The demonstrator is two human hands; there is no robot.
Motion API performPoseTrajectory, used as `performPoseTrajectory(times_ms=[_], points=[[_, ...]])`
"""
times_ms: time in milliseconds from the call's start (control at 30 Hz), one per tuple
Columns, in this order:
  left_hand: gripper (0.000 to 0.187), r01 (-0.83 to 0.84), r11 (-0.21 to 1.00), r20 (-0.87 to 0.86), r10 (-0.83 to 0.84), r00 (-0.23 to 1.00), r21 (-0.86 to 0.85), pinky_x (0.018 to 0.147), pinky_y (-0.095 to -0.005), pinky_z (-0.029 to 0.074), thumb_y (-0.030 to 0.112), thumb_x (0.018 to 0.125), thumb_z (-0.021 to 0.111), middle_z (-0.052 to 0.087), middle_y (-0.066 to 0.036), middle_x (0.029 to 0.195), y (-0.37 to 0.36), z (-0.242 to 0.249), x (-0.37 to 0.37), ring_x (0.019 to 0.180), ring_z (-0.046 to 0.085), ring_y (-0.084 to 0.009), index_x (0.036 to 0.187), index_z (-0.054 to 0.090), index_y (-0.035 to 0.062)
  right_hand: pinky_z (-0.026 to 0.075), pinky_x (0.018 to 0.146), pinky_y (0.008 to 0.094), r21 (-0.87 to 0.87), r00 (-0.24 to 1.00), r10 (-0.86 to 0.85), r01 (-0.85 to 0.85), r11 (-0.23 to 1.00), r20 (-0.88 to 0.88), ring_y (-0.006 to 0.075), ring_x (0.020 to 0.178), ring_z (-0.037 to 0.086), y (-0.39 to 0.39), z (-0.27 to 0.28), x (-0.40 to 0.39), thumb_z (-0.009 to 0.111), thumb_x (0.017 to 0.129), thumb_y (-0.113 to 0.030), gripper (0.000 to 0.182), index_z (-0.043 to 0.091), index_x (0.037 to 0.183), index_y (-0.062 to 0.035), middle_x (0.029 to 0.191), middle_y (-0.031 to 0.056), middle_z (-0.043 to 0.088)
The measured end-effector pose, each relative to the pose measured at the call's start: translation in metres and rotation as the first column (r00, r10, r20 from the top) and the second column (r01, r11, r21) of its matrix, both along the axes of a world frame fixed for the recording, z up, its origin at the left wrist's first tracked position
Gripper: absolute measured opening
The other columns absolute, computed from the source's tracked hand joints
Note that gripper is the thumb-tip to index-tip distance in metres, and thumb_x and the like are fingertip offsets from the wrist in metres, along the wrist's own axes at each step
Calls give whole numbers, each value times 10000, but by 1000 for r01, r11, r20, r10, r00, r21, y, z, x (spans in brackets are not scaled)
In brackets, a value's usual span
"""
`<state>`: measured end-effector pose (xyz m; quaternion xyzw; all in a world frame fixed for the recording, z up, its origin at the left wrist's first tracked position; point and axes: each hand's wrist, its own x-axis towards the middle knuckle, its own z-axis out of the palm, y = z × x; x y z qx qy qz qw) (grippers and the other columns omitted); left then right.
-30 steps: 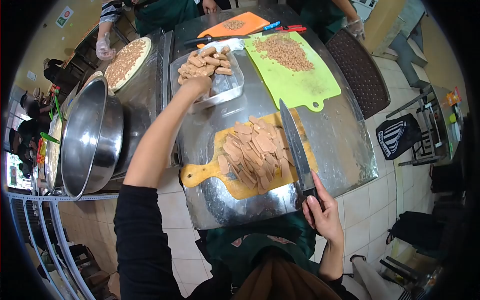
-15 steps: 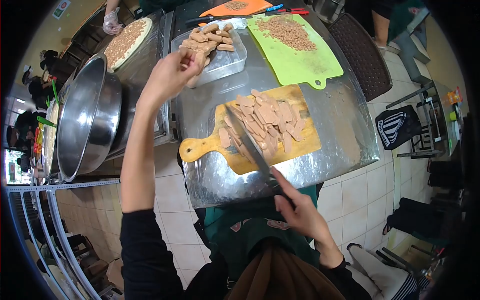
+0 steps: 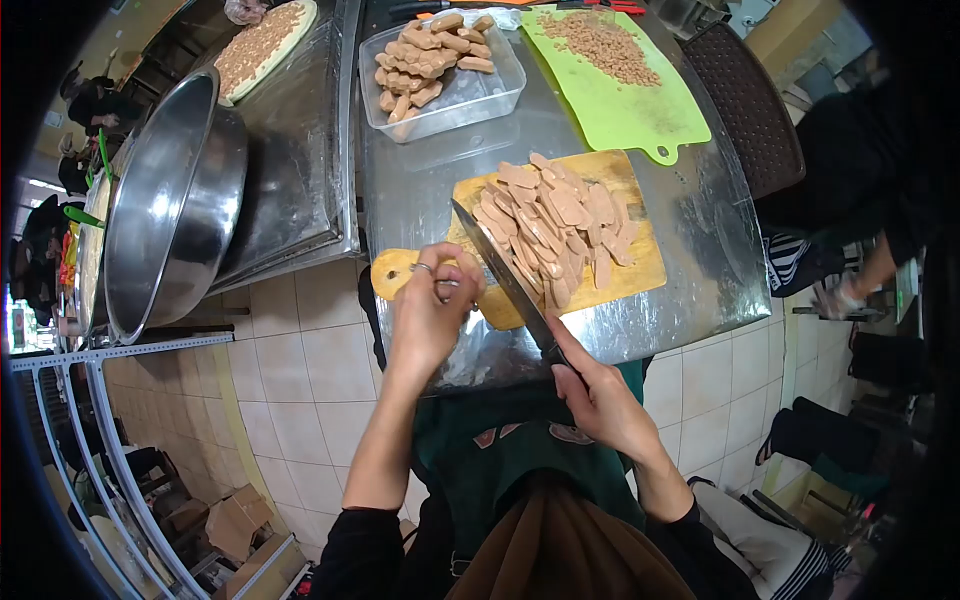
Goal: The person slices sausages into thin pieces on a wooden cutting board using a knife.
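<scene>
My right hand [image 3: 605,405] is wrapped round the handle of a large knife [image 3: 508,275], its blade slanting over the left part of a wooden board [image 3: 640,255]. Sliced sausage pieces [image 3: 560,215] are heaped on that board. Beside the board's handle, my left hand [image 3: 430,310] has its fingers curled together, with a ring on one finger; what they hold, if anything, is hidden. A clear plastic container [image 3: 460,118] of whole sausages [image 3: 425,60] stands behind the board.
A green cutting board [image 3: 600,105] with small chopped bits [image 3: 605,48] lies at the back right. On the left are a large steel bowl [image 3: 165,210] and a topped round of dough [image 3: 262,50]. At the right, a person [image 3: 850,180] in dark clothes is beside a brown chair [image 3: 740,110].
My left hand has come from the container down to the wooden board's handle. The knife stays in my right hand. The view has shifted, and a person has moved in at the right.
</scene>
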<state>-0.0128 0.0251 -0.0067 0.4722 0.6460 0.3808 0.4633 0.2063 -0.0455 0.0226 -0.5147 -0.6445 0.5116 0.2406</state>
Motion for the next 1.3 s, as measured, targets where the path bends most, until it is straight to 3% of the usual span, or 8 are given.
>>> performPoseTrajectory(times_ms=[133, 333, 433, 533, 633, 800, 1133, 1300], points=[[227, -74, 997, -59, 75, 995, 19, 624, -251, 519, 98, 908, 687, 658, -72, 826, -2, 6, 17, 726, 678, -127, 1094, 610, -6, 467, 640, 285, -46, 1000, 15, -14, 999, 24, 150, 626, 494, 2, 3, 0, 521, 962, -4, 638, 300, 1541, -156, 684, 68, 518], [323, -92, 996, 6, 92, 996, 13, 639, -215, 538, 89, 912, 694, 635, -55, 895, -5, -5, 13, 737, 643, -97, 1189, 592, -42, 470, 671, 283, -121, 1000, 17, -16, 992, 11, 149, 651, 490, 6, 1, 2, 527, 964, -21, 635, 303, 1541, -161, 695, 68, 517], [312, -129, 990, 25, 130, 991, -51, 644, -205, 538, 87, 911, 697, 630, -45, 911, -4, -1, 16, 731, 647, -90, 1177, 594, -40, 510, 798, 409, -126, 998, 57, -56, 990, -1, 451, 827, 614, 9, 1, 6, 518, 965, -32, 608, 296, 1524, -123, 1124, 252, 638], [296, -167, 978, -13, 167, 986, -122, 650, -201, 541, 88, 913, 698, 626, -42, 933, -4, 1, 18, 729, 651, -87, 1163, 592, -28, 521, 768, 403, -135, 998, 52, -55, 989, -25, 408, 789, 631, 9, 5, 8, 508, 968, -20, 610, 293, 1529, -124, 1061, 239, 646], [293, -191, 977, 62, 198, 978, -98, 661, -202, 544, 90, 911, 704, 633, -38, 927, -6, -3, 18, 735, 657, -91, 1155, 585, -18, 522, 716, 384, -114, 997, 37, -45, 993, -67, 367, 751, 634, 4, 13, 10, 499, 968, -3, 615, 285, 1533, -119, 958, 220, 636], [312, -199, 976, 99, 207, 973, -88, 681, -206, 548, 88, 914, 700, 647, -41, 902, -9, -4, 20, 737, 662, -96, 1173, 561, -16, 501, 648, 403, -39, 995, 101, -100, 994, 23, 351, 679, 608, 0, 24, 18, 520, 966, -3, 617, 295, 1530, -113, 838, 184, 589], [297, -228, 972, 147, 233, 961, -54, 633, -224, 546, 96, 909, 707, 688, -92, 906, -11, -13, 19, 728, 682, -125, 1155, 576, -7, 514, 652, 428, -80, 993, 97, -92, 993, 61, 366, 718, 627, -8, 40, 14, 554, 909, 57, 706, 277, 1536, -110, 850, 173, 603], [283, -226, 973, 201, 232, 952, -54, 642, -227, 550, 85, 919, 691, 681, -96, 908, -12, -16, 18, 741, 678, -123, 1157, 570, -6, 512, 637, 437, -240, 978, 177, -147, 960, 109, 366, 688, 610, 0, 59, 13, 552, 908, 48, 718, 262, 1543, -121, 850, 171, 577]])
